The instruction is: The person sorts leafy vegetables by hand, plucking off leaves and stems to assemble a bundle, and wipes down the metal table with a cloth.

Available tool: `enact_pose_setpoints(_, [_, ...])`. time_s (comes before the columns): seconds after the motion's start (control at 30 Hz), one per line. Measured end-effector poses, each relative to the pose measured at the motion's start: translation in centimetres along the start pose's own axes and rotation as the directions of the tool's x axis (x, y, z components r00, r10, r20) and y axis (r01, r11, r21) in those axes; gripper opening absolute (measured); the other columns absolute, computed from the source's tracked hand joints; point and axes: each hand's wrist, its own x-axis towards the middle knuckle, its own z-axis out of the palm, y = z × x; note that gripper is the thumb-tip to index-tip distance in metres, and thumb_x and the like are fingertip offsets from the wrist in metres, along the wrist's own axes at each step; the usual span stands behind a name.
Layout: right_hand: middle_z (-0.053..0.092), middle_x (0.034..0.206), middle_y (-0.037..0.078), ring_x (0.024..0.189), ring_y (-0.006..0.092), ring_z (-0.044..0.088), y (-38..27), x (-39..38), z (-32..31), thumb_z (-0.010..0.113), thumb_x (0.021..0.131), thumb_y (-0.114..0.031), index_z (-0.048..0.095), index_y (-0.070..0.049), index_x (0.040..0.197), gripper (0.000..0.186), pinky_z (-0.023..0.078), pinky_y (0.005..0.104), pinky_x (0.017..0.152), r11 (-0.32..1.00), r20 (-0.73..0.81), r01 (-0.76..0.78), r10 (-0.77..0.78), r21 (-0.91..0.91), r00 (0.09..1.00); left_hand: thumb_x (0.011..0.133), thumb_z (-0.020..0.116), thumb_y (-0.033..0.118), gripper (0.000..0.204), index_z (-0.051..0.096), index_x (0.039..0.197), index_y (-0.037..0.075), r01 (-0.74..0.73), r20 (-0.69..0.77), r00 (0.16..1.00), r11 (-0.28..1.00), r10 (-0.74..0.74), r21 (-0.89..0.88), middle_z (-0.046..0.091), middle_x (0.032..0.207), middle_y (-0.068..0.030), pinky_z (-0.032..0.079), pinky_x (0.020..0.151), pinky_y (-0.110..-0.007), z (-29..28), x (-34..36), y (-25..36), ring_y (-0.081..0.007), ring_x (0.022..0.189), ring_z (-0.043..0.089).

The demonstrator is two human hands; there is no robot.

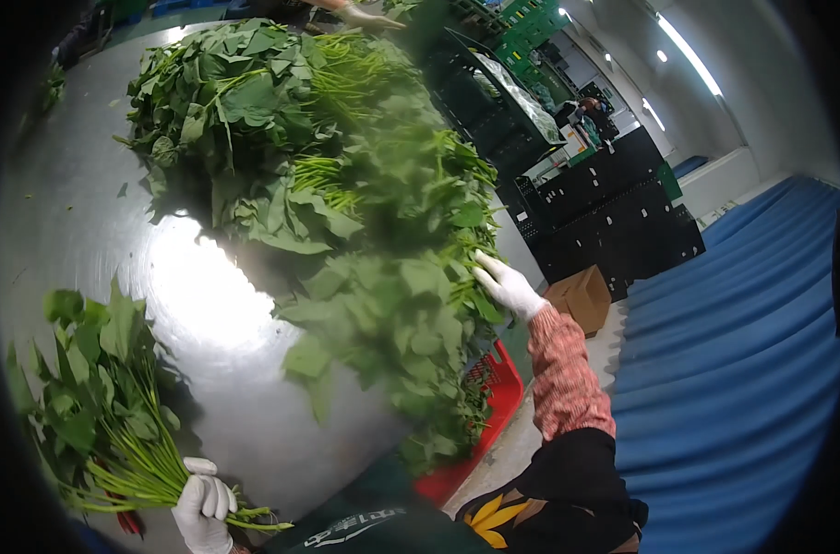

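Observation:
Both my hands wear white gloves. At the lower left, my left hand (203, 510) is closed around the stems of a bunch of leafy greens (138, 434), whose broad leaves point away from me. A large heap of the same greens (254, 102) curves across the metal table (78, 185), from the far side down to the right edge. My right hand (508, 284) touches the stems at the heap's right edge, its fingers stretched out. The thumb is hidden. A blurred green patch covers part of the heap in the middle.
A red plastic basket (503, 392) stands by the table's right edge, with greens in it. Beyond are black crates (614, 222), a cardboard box (582, 297) and a blue ridged sheet (734, 360). Another person's gloved hand (369, 17) is at the heap's far end.

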Motion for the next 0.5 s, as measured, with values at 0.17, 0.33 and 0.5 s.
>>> enact_pose_setpoints(0.17, [0.051,0.131,0.022,0.119,0.0377,0.05,-3.4,-4.5,-0.5,0.058,0.089,-0.037,0.042,-0.007,0.136,0.058,0.041,0.0391,0.099,0.987,-0.009,-0.129,0.128,-0.091,0.992,0.1,0.04,0.01,0.02,0.046,0.116,0.0,0.392,-0.147,0.898,0.906,-0.414,-0.159,0.03,0.059,0.006,0.033,0.055,-0.024,-1.4,2.5,0.7,-0.0066,0.054,0.034])
enact_pose_setpoints(0.33, [0.043,0.139,0.02,0.127,0.0319,0.046,-7.1,-7.4,0.8,0.066,0.083,-0.027,0.037,-0.003,0.139,0.068,0.038,0.0341,0.103,0.97,-0.022,-0.222,0.221,-0.102,0.975,0.1,0.038,0.012,0.015,0.048,0.108,0.005,0.448,-0.041,0.877,0.845,-0.479,-0.292,0.033,0.06,0.0059,0.035,0.059,-0.028,-3.4,4.6,0.7,-0.0092,0.055,0.037])
enact_pose_setpoints(0.5, [0.045,0.137,0.021,0.123,0.0329,0.049,-6.8,-8.9,2.6,0.08,0.067,-0.028,0.028,0.0,0.142,0.096,0.042,0.0351,0.101,0.978,-0.046,-0.144,0.138,-0.152,0.989,0.098,0.044,0.018,0.019,0.049,0.106,0.002,0.427,0.035,0.899,0.856,-0.437,-0.291,0.03,0.056,0.007,0.034,0.055,-0.027,-2.7,6.2,1.3,-0.0086,0.05,0.032])
